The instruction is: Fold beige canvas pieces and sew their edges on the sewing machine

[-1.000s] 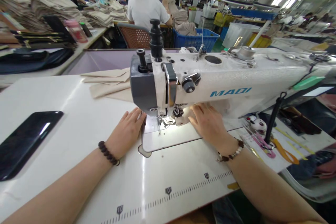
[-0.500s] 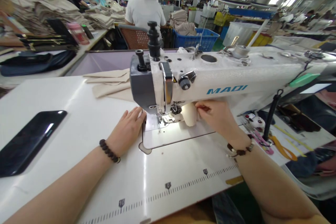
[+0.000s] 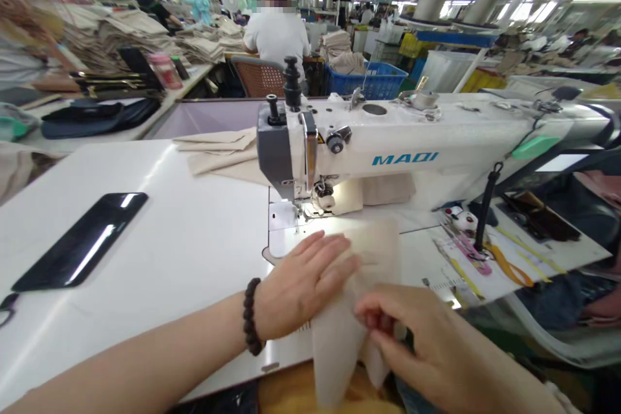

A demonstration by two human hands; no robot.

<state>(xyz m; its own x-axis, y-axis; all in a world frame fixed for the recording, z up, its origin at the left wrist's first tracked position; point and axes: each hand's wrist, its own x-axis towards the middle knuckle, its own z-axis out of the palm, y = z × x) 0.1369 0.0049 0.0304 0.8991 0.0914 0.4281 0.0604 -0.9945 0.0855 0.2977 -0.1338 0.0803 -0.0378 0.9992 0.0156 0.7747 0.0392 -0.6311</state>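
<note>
A beige fabric piece (image 3: 373,252) lies on the white table in front of the white MAQI sewing machine (image 3: 388,149) and hangs over the near edge. My left hand (image 3: 301,281) rests flat on its left part, fingers stretched out. My right hand (image 3: 412,336) pinches the fabric's lower part near the table edge, fingers closed on it. More beige fabric (image 3: 383,189) sits under the machine arm behind the needle area (image 3: 310,207).
A black phone (image 3: 82,239) lies on the table (image 3: 184,233) at left. Folded beige pieces (image 3: 218,149) lie behind the machine head. Scissors and tools (image 3: 475,252) sit at right. A seated person (image 3: 276,32) and a blue basket (image 3: 373,77) are beyond.
Both hands have drawn back from the needle area toward me. The fabric piece now lies in front of the machine, with my left hand flat on it and my right hand pinching it.
</note>
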